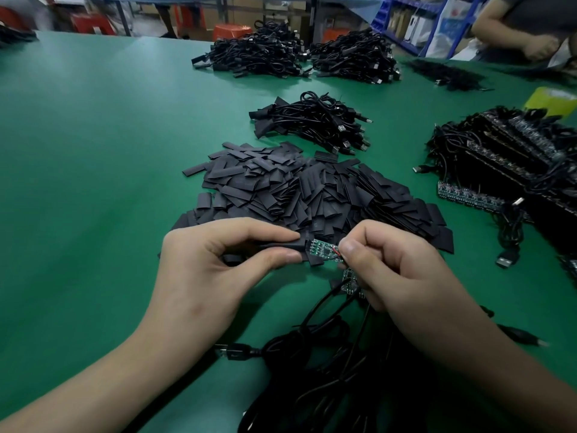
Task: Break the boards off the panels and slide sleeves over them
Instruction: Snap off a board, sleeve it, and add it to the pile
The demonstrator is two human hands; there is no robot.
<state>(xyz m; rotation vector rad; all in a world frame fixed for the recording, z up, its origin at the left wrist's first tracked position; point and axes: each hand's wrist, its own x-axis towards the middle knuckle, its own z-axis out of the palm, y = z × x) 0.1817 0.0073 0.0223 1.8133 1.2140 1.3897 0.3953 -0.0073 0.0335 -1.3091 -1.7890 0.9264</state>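
Pinching a flat black sleeve (281,245) between thumb and forefinger, my left hand (212,267) holds its end against the left end of a small green board (323,249). My right hand (396,270), fingers curled, grips the board's right end beside a red wire. Both hover just near of the sleeve heap (296,189) on the green table (93,151). Stacked panels (499,164) lie far right.

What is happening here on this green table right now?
A person is sleeving a small board. The left hand pinches a black sleeve; the right hand holds the board by its wired end. The board's tip sits at the sleeve's mouth, most of it bare. A pile of sleeves lies behind on the table.
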